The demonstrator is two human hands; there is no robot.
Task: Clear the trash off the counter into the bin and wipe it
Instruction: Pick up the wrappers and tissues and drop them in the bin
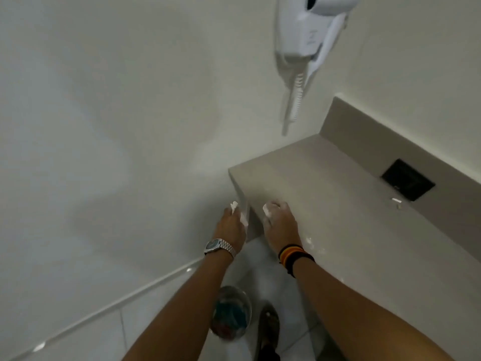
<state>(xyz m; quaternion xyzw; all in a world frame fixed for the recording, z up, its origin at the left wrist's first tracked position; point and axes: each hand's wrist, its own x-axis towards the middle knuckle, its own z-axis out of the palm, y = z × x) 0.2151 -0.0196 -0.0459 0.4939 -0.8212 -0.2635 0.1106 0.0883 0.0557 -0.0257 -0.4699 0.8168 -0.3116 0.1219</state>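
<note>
A beige stone counter [325, 183] runs from the centre to the right. My left hand [230, 225], with a watch on the wrist, hangs just off the counter's left end and is shut on white scraps of tissue [234, 205]. Resting on the counter's front corner, my right hand [279, 222] is closed around more white tissue [266, 209]. Small white bits [309, 241] lie beside my right wrist. Another white scrap [396, 201] lies near the back ledge. On the floor below my arms stands a small round bin [231, 313] with coloured trash inside.
A white wall-mounted hair dryer [309, 27] with a coiled cord hangs above the counter's left end. A black square plate [407, 179] sits in the counter's raised back ledge. Pale wall fills the left. A shoe [268, 327] stands on the tiled floor by the bin.
</note>
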